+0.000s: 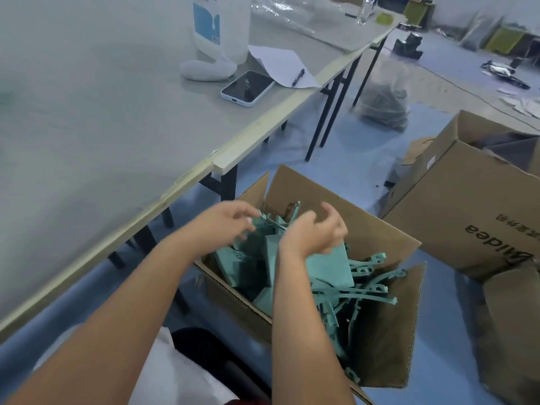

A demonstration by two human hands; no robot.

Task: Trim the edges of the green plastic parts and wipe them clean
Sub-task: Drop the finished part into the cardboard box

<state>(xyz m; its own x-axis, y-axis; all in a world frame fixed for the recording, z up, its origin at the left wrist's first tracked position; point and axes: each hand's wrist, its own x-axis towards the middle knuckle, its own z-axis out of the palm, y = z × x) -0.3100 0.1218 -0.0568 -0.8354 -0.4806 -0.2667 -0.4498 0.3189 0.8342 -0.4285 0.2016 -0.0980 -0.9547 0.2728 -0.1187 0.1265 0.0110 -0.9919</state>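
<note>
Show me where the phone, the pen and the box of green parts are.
phone (247, 88), head view, middle of its dark screen
pen (298, 78), head view, middle of its barrel
box of green parts (388, 323), head view, inner right cardboard wall

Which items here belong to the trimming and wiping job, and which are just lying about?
Job: green plastic parts in the open cardboard box; left hand and right hand reaching in.

Lying about: phone, pen, paper sheet, second cardboard box.
</note>
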